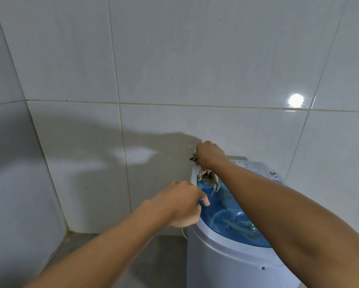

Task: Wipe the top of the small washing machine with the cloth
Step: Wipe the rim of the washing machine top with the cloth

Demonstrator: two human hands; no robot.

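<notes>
While the left hand (179, 203) is curling closed on the near-left rim of the small washing machine (226, 265), the right hand (210, 154) is gripping the frayed cloth (207, 177) at the far-left corner, apparently touching; unwiped lid is lying nearer and rightward.

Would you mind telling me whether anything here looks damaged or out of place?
Only the cloth in the right hand: its edge is frayed, with loose threads hanging over the washing machine's blue lid. Nothing else stands out.

Both forearms are bare to the frame edge, no sleeves showing; the left hand (179, 202) and right hand (210, 153) are ungloved.
</notes>
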